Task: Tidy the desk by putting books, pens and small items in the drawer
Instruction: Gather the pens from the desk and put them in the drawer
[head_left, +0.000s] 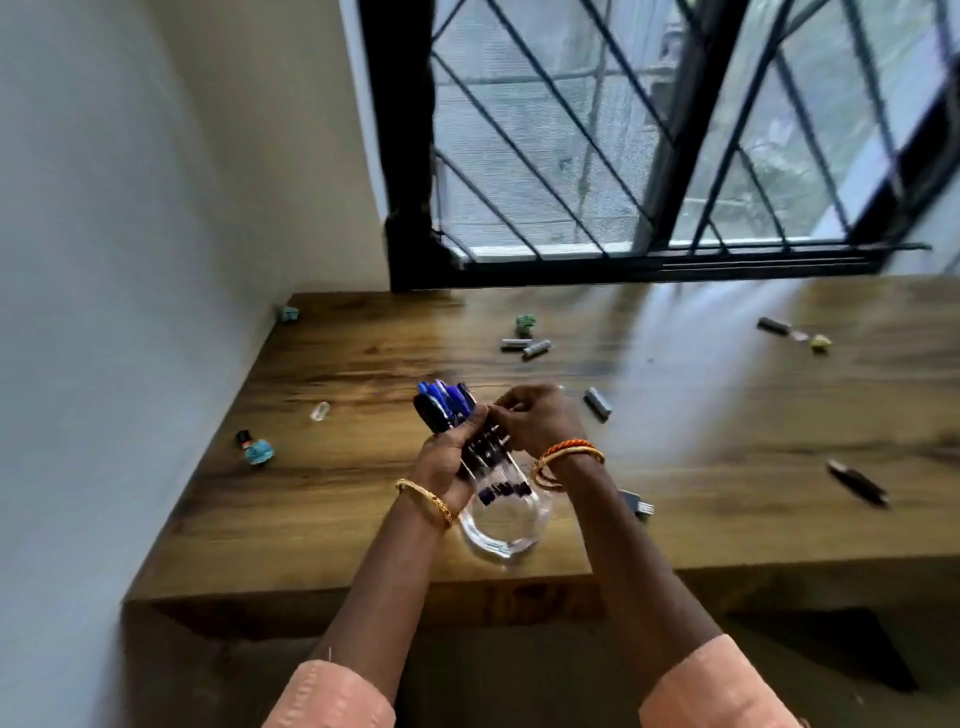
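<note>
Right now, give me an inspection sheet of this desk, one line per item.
Surface: wooden desk, glossy, lit from the window.
Job's things: bundle of blue pens held above a clear glass near the front edge; no drawer seen.
Clutter: batteries mid-desk, a dark pen on the right, small crumpled bits on the left.
Grippers: left hand grips the pens; right hand pinches at the bundle.
Cables: nothing seen.
Surroundings: white wall left, barred window behind.
</note>
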